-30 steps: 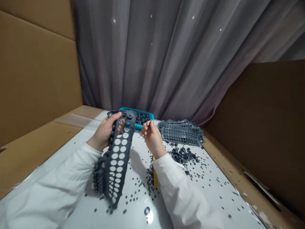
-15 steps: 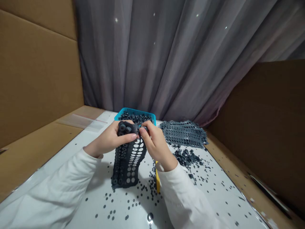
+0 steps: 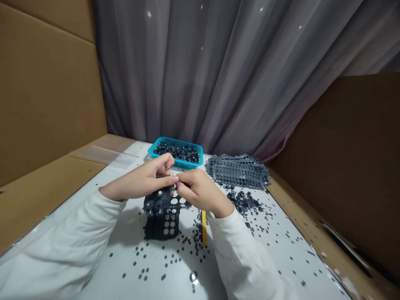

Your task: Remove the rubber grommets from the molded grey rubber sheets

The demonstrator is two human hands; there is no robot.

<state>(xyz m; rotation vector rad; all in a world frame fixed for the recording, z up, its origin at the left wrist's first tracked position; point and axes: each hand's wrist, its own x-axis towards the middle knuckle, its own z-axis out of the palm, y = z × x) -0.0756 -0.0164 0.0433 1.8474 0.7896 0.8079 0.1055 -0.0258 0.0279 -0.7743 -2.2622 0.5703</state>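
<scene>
No lettering, brand or number can be read across this white table (image 3: 156, 287), neither on the cardboard panel (image 3: 46, 91) nor on the blue basket (image 3: 187, 164); the clear plastic bag (image 3: 103, 155), far left, shows too faintly to rule out small print

Dim right side; soft shadows, glare on tabletop (image 3: 168, 288).

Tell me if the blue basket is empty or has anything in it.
The blue basket is not empty: many small dark pieces lie spread inside its rim. How deep they go, I cannot tell.
</scene>
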